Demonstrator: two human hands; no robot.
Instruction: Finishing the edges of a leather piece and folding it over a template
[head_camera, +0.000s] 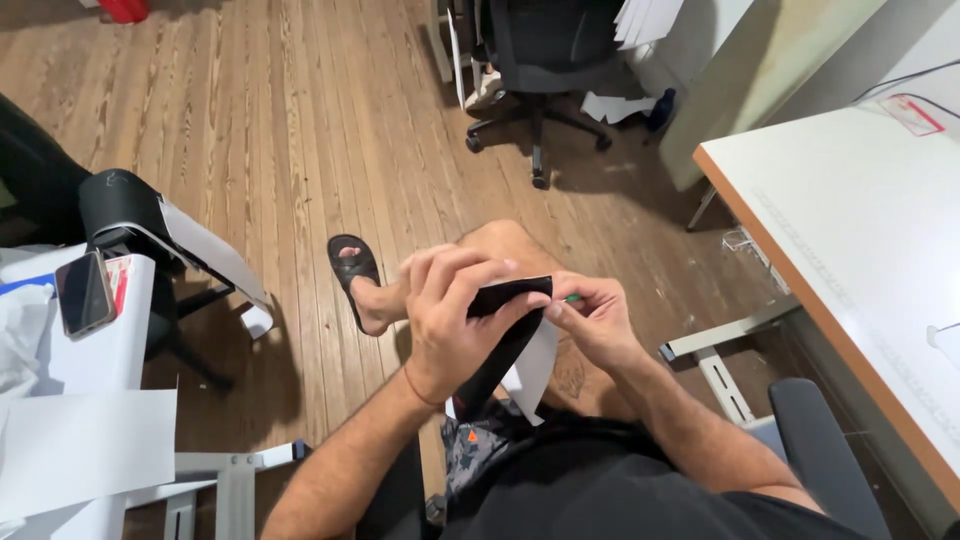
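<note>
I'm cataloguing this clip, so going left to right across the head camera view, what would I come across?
Smartphone → black sandal → left hand → black strip → right hand → white table.

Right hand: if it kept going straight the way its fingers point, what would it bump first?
Probably the black strip, which the right hand already pinches at its end; just beyond is the left hand.
</note>
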